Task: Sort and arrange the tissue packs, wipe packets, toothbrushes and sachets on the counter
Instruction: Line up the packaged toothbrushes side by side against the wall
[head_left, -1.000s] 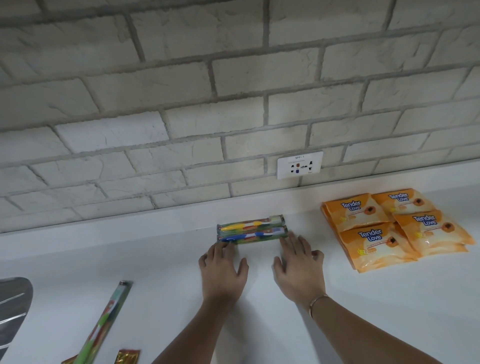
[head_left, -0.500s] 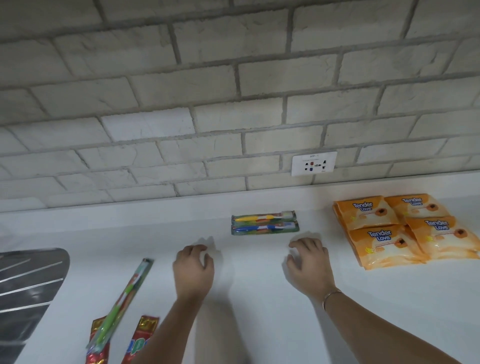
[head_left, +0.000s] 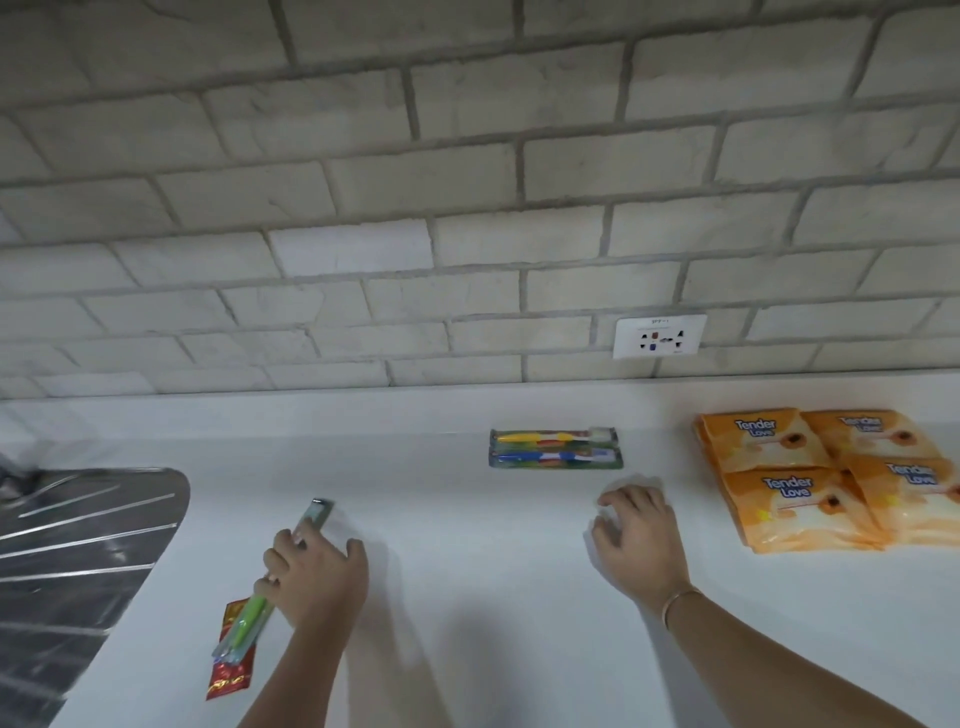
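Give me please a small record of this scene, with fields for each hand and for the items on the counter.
left hand: fingers curled over the green toothbrush
green toothbrush: in its wrapper, lying partly over a red sachet
right hand: holds nothing, fingers loosely curled, low over the counter
toothbrush packs: two, yellow and blue, side by side near the wall
orange packs: four visible, labelled Tender Love, overlapping, far right
drainboard: far left

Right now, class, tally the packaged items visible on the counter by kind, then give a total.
Orange Tender Love packs: 4 showing
Toothbrush packs: 3, two at the back plus the green toothbrush pack in the left hand
Red sachets: 1 showing
Total: 8
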